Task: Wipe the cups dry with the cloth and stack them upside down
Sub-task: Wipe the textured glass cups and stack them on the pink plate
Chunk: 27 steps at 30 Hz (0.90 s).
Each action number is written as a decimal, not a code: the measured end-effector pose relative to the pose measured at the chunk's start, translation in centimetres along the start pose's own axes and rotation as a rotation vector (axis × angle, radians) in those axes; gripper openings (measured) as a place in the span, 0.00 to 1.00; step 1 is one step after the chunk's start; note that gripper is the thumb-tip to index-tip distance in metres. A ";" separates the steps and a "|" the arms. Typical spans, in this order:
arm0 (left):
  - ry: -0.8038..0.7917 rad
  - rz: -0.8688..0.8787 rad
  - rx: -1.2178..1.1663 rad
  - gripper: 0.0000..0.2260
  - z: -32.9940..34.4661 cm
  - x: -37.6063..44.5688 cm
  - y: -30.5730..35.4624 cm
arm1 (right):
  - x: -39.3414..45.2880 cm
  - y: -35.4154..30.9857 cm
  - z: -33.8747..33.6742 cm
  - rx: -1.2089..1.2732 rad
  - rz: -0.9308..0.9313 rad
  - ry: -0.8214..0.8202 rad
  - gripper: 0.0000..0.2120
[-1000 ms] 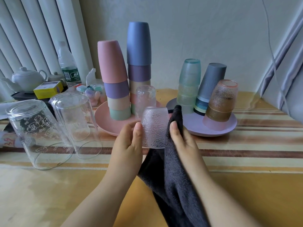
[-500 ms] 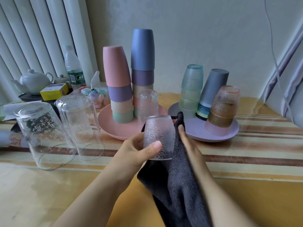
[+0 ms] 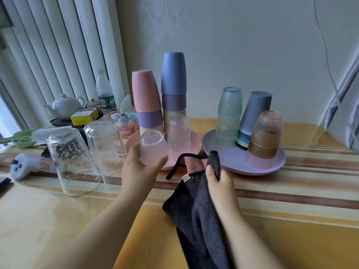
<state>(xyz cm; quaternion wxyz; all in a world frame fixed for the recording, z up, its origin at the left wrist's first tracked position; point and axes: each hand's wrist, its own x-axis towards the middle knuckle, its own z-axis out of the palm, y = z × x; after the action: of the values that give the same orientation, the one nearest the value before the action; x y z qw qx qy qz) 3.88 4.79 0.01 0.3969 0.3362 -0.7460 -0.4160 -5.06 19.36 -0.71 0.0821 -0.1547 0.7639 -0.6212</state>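
Observation:
My left hand (image 3: 139,167) grips a small textured clear cup (image 3: 153,147), bottom up, over the front edge of the pink plate (image 3: 192,140). My right hand (image 3: 215,177) is closed on the dark grey cloth (image 3: 200,210), which hangs down between my arms, apart from the cup. On the pink plate stand a pink-topped stack (image 3: 146,100), a blue-topped stack (image 3: 173,82) and a textured clear glass (image 3: 178,131), all upside down. The lilac plate (image 3: 233,162) holds green (image 3: 229,111), grey (image 3: 254,117) and amber (image 3: 265,134) upturned stacks.
Two tall clear glasses (image 3: 66,152) (image 3: 103,144) stand upside down at the left. Behind them are a white teapot (image 3: 65,105), a yellow box (image 3: 84,116), a water bottle (image 3: 104,94) and small clutter. A game controller (image 3: 21,167) lies at the left edge. A curtain hangs at right.
My left hand has carried the textured cup forward and left, away from the cloth, to the pink plate. My right hand has dropped back and bunched the cloth.

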 end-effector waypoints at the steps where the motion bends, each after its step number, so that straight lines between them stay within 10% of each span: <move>1: -0.006 0.006 0.026 0.29 0.2 0.3 0.3 | 0.0 0.0 -0.1 0.010 0.005 0.004 0.09; 18: -0.227 -0.235 0.414 0.20 1.9 6.1 1.1 | 0.3 0.2 -0.1 0.020 0.031 0.008 0.13; 27: -0.038 -0.085 0.408 0.23 2.3 3.2 1.8 | 0.4 0.1 -0.3 0.045 0.041 0.031 0.14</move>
<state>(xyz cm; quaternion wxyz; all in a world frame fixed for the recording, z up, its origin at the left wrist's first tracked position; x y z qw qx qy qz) 0.11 3.67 1.81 0.2887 0.4329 -0.8071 -0.2790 -5.52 19.56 -0.68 0.0865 -0.1277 0.7540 -0.6385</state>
